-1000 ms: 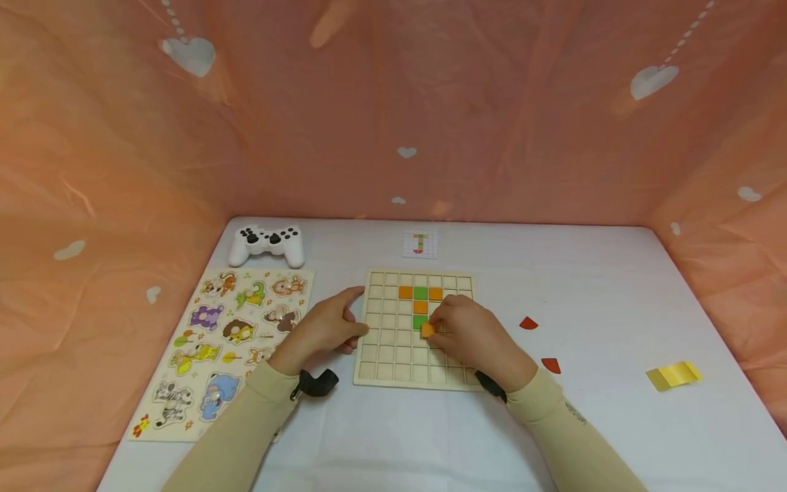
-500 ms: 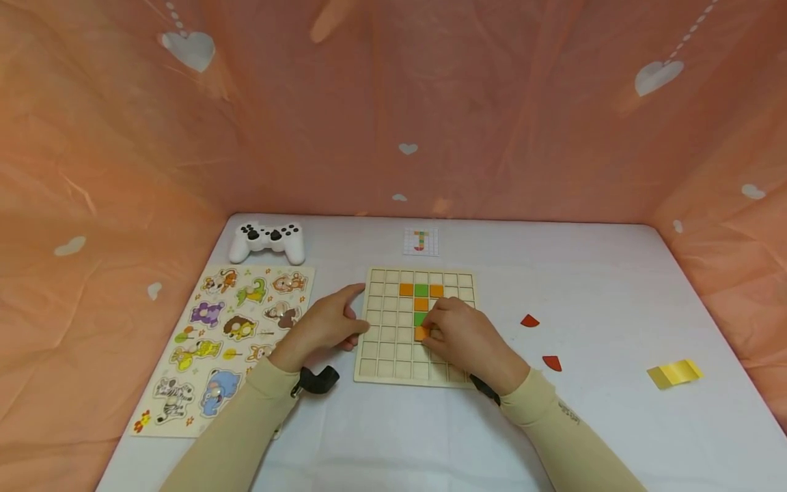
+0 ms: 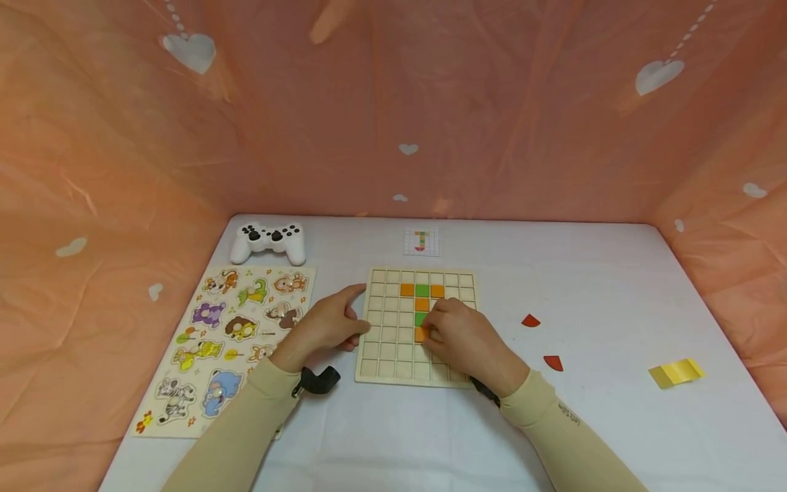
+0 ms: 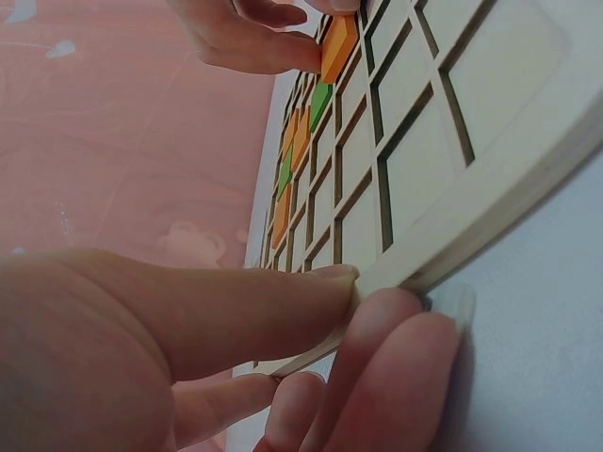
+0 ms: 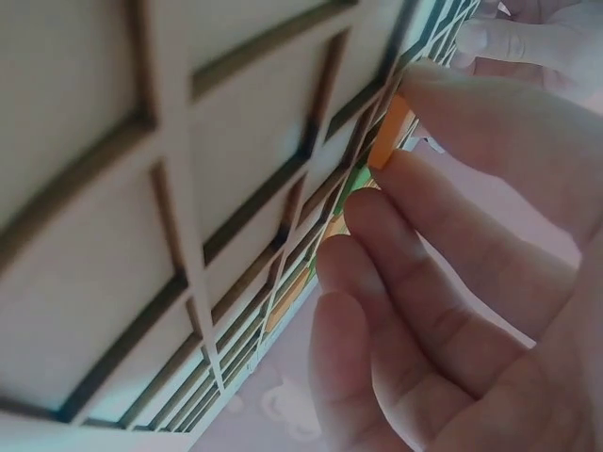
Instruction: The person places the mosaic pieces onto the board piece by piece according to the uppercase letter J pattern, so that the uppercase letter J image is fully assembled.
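Where your right sleeve [image 3: 590, 441] slants in from the near right, its small print [image 3: 569, 414] is too blurred to read. Your right hand [image 3: 470, 339] points far and left, thumb and forefinger pinching an orange tile [image 4: 339, 49] at the cell just near of a green tile [image 3: 420, 319]. Your left hand [image 3: 328, 322] grips the left rim of the grid board [image 3: 387, 369], forefinger stretched far. Beyond it lies a card [image 3: 421, 242] bearing a coloured letter "J".
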Tool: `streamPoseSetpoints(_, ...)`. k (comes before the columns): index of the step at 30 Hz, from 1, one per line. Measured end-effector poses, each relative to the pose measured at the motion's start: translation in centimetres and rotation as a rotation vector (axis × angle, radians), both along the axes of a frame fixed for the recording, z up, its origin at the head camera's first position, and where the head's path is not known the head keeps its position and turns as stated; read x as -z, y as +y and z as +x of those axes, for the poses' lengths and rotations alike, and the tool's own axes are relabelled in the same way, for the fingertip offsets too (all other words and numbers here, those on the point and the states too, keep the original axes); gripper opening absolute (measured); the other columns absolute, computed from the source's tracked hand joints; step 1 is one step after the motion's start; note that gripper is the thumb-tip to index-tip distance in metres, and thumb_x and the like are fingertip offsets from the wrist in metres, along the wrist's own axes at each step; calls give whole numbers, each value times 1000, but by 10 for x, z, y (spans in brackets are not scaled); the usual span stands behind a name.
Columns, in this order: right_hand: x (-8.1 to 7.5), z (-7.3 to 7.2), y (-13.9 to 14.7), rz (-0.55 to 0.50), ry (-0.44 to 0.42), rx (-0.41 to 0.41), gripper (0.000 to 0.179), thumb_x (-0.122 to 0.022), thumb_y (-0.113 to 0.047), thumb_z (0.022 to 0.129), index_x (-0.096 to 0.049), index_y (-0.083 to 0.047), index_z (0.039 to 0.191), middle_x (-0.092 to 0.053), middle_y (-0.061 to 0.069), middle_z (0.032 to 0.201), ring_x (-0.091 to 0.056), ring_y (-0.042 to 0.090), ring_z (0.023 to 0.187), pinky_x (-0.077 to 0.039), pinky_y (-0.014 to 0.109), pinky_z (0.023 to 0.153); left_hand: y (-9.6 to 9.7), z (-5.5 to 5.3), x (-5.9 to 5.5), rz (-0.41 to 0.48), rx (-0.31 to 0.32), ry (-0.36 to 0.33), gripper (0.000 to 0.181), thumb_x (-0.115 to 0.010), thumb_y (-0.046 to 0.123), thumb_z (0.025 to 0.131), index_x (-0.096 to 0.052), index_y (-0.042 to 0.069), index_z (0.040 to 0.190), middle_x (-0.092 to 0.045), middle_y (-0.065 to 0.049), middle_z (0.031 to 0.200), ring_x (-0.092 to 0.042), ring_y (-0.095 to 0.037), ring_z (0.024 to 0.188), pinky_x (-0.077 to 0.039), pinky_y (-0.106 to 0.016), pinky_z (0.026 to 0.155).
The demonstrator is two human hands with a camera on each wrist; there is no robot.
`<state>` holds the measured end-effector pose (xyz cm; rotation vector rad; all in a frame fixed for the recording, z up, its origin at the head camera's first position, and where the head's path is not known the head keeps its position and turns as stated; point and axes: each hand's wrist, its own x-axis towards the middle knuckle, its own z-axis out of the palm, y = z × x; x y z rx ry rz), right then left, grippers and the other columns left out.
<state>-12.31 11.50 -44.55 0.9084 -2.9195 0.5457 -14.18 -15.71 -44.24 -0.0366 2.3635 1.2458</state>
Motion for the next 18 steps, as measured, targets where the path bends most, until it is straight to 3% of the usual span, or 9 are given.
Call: streamPoseSetpoints(18, 0, -1, 1, -4, 4, -5, 9, -86, -17, 90, -84, -12, 97, -68, -1, 93, -64, 18, 90, -61, 32, 75, 1, -1, -2, -19, 23, 22, 84, -75, 9, 97, -34, 16, 170, -66, -11, 90, -69, -16, 66, -64, -29, 63)
